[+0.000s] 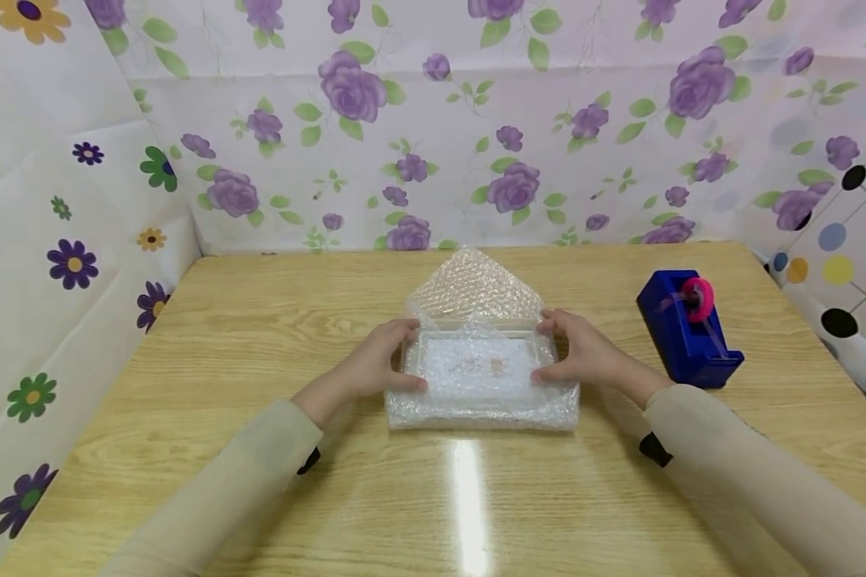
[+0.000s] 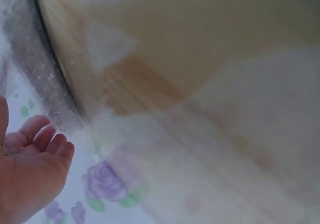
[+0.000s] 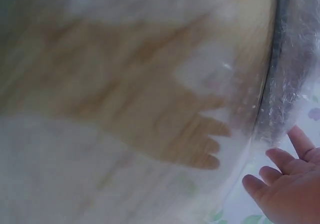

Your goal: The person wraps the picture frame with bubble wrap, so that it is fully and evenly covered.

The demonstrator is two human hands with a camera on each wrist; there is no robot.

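Observation:
A light-coloured picture frame (image 1: 476, 369) lies flat on the wooden table, with clear bubble wrap (image 1: 483, 418) around it. Beyond its far edge, a pointed flap of the wrap spreads open. At the frame's left side my left hand (image 1: 371, 361) grips the wrapped edge, thumb on the near part and fingers toward the far corner. My right hand (image 1: 588, 353) holds the opposite side in the same way. Both wrist views show the wrap's edge close to bent fingers; the fingers' undersides against the package are partly hidden.
A blue tape dispenser (image 1: 681, 336) with a pink-cored roll of tape (image 1: 698, 300) stands to the right of the package. Wooden tabletop (image 1: 274, 320) surrounds the package. Flowered cloth (image 1: 354, 160) hangs behind the table and along the left side.

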